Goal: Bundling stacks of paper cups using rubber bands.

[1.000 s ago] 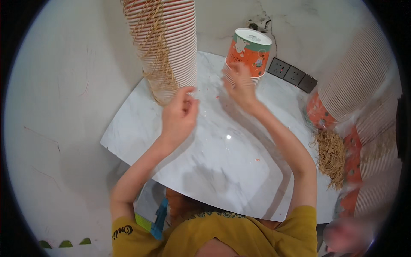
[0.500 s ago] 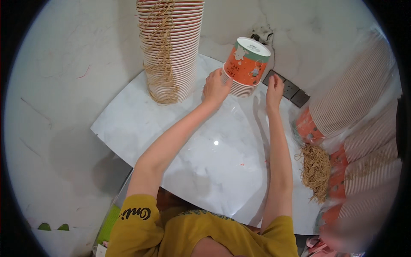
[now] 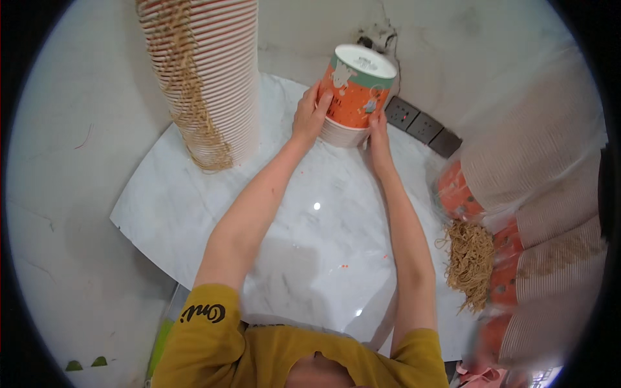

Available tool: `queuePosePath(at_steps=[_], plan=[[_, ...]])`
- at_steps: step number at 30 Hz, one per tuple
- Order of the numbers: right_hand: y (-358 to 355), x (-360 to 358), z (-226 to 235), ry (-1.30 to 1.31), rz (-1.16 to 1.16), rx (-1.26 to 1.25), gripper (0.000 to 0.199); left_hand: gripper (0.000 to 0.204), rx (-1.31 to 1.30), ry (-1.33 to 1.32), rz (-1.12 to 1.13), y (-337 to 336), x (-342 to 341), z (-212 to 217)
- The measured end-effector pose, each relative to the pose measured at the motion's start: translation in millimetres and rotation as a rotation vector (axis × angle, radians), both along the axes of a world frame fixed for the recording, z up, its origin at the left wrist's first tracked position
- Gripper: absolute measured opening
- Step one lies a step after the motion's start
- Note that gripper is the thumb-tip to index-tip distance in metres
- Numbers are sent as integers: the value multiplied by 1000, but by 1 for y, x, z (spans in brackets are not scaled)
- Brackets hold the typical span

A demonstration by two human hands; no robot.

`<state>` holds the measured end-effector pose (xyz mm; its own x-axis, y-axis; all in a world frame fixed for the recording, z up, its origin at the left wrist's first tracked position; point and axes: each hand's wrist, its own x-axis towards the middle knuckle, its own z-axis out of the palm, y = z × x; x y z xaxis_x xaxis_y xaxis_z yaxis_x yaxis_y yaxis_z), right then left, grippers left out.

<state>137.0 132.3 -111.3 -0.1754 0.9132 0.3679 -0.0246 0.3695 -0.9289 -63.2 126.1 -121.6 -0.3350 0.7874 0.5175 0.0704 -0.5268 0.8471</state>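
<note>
Near the far edge of the table stands a short stack of orange paper buckets [image 3: 354, 100], turned upside down, with a green band and a white base on top. My left hand [image 3: 310, 115] grips its left side, thumb against the orange wall. On the opposite side, my right hand [image 3: 380, 139] presses the stack with its fingers partly hidden behind it. A tall stack of nested paper buckets [image 3: 223, 77] rises at the left of the table, with tan paper strands [image 3: 187, 84] hanging down its side.
The white marbled table [image 3: 323, 246] meets the wall at the back, where dark power sockets [image 3: 420, 124] sit. At the right lies a bundle of tan strands [image 3: 470, 265], beside several plastic-wrapped bucket stacks [image 3: 524, 145].
My right hand has come left onto the short stack, and my left hand has moved higher on its side. The view has shifted, so the tall stack appears farther left and larger.
</note>
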Motion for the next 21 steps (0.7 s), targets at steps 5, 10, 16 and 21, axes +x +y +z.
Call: queuePosePath(at_steps=[5,10,16,21], plan=[[-8,2,-8,316,8,-149,61,76,-34,183,-66,-12,-7,-2],[-15,14,-15,441,-102,-165,51,83,11,149,-238,-14,-1,-4],[-21,39,-16,495,-241,-282,37,87,-145,174,-304,-25,13,5],[-34,24,-1,411,-293,-217,31,89,-179,153,-352,-31,2,12]])
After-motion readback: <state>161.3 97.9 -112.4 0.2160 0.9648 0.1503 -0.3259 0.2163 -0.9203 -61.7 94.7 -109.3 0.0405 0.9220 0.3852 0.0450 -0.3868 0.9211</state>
